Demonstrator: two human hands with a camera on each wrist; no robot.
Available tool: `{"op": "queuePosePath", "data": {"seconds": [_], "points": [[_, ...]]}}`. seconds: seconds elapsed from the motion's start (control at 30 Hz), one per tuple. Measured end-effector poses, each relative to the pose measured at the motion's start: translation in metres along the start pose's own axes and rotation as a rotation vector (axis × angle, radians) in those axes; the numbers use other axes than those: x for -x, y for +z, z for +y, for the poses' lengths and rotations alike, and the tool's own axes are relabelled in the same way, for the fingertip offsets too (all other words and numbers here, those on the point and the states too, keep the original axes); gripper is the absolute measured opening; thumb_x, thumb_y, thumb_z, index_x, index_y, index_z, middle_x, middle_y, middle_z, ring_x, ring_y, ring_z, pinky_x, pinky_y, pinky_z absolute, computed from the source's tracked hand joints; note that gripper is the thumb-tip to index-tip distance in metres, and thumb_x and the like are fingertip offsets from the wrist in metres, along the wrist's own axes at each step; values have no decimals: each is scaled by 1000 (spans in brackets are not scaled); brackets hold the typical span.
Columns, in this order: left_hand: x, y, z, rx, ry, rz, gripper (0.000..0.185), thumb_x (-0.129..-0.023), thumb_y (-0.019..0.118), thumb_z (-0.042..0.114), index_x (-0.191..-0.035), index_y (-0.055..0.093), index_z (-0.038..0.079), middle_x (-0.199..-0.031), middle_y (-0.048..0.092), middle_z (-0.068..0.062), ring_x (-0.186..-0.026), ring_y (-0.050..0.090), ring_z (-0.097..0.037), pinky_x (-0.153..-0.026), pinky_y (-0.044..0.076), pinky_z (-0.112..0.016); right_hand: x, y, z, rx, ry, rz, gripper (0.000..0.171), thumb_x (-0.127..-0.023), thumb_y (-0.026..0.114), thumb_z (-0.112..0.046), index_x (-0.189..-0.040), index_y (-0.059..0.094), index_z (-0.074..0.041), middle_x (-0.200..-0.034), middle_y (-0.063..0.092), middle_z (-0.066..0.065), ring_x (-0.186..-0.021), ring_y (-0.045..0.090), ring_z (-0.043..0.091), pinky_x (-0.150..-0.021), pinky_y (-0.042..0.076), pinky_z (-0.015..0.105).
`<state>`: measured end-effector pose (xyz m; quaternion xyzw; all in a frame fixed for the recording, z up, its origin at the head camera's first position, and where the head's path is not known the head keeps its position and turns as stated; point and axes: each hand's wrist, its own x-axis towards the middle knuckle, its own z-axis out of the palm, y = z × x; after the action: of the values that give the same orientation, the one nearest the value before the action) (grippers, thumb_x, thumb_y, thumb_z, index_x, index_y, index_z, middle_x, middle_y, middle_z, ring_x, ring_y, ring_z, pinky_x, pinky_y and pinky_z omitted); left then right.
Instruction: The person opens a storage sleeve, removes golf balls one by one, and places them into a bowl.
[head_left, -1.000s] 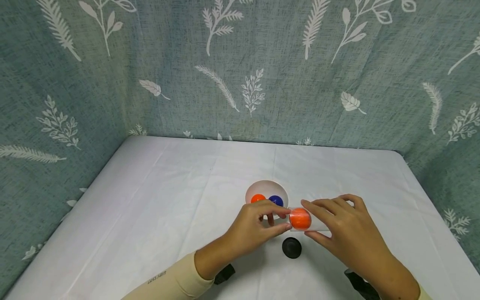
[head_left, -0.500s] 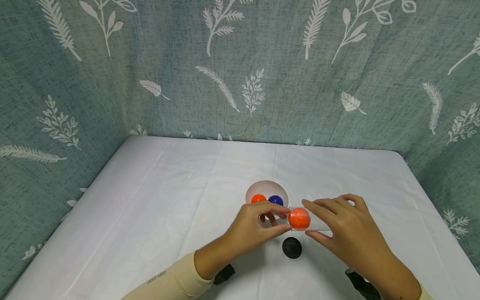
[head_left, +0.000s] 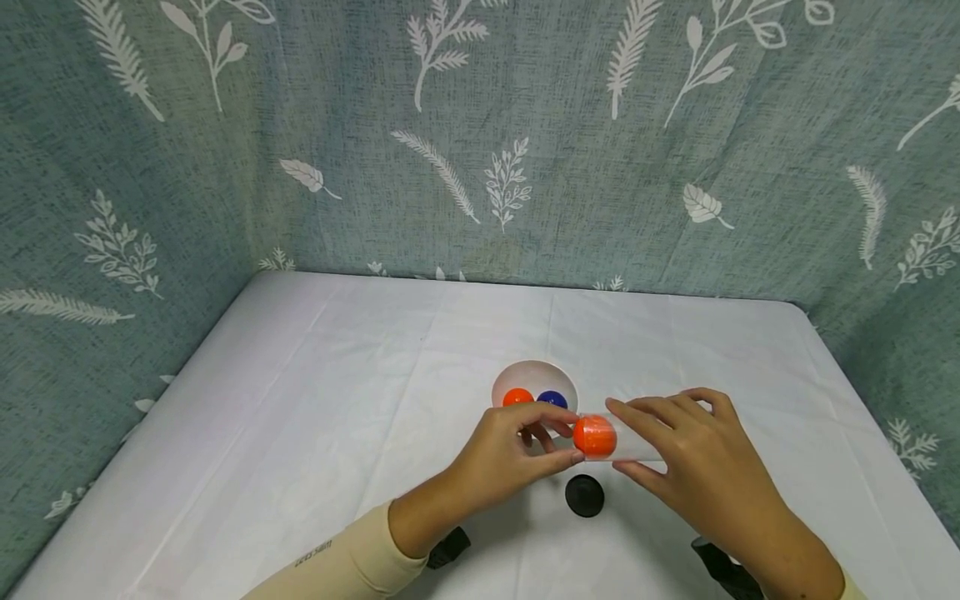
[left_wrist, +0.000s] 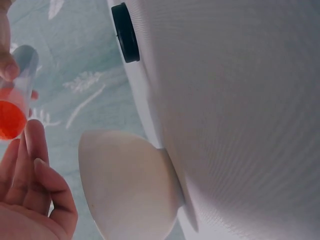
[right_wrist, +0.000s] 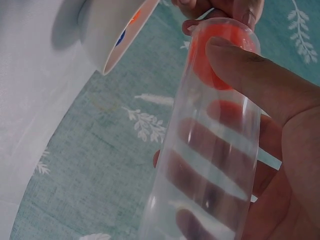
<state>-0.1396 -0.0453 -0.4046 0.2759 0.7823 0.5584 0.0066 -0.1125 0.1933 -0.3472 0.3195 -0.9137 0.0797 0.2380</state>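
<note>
Orange ball [head_left: 595, 437] at clear tube [head_left: 633, 442] mouth, between both hands.

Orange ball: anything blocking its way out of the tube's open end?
Only the left hand, whose fingertips sit at the mouth of the clear tube. The orange ball is at that mouth; the right hand grips the tube; the black cap lies on the table.
</note>
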Motion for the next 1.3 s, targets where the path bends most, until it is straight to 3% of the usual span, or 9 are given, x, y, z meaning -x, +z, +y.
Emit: {"op": "queuePosePath", "data": {"seconds": [0.77,1.1,1.3], "points": [[0,-1,1,29,-40,-37,41,-85,82,24,-123,69,15,-106,74,0,-78,69,-2,-71,59,-27,0,2,3,-9,-5,-3,75,-58,95,-34,-128,69,-21,-104,75,5,-89,68,25,-90,43,53],[0,-2,1,30,-48,-43,43,-85,82,25,-125,68,16,-105,73,1,-79,69,-2,-72,60,-28,2,2,6,-24,-17,6,68,-67,90,-40,-128,68,-20,-104,75,5,-90,68,23,-89,43,52],[0,-1,0,30,-48,-49,44,-85,82,25,-125,68,16,-105,73,0,-79,70,-2,-71,60,-28,1,2,4,-24,-11,4,74,-59,94,-33,-127,69,-20,-104,75,5,-90,69,23,-89,43,52]]}}
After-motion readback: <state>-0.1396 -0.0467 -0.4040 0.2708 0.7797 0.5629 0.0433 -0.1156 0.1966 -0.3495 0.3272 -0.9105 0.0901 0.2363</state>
